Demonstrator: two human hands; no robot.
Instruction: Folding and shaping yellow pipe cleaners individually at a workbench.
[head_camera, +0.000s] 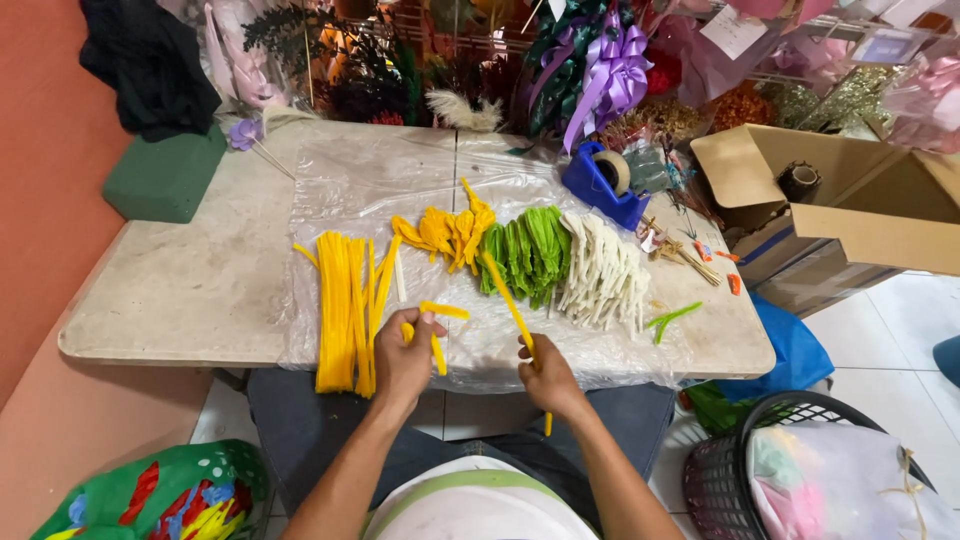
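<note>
At far left a green foam block (163, 175) sits on the table (190, 290), with a black cloth (150, 65) hanging behind it. Straight yellow stems (345, 310) lie in a bundle on the plastic sheet (370, 180) near the front edge.

Just right of that bundle, the left hand (405, 358) is at the table edge — fingers curled shut on a short yellow piece (437, 330), bent above the thumb. The right hand (545, 375) is close beside it, fingers clamped on a long yellow stem (505, 295); the stem runs up and left from the fist toward the orange flowers (445, 232), and its lower end shows below the hand.

Further right on the sheet lie green folded pieces (528, 255), then white folded pieces (603, 272). Behind them stands a blue tape dispenser (600, 180) — purple ribbon (610, 70) above it. An open cardboard box (860, 205) sits at right, and a dark basket (800, 480) stands on the floor.
</note>
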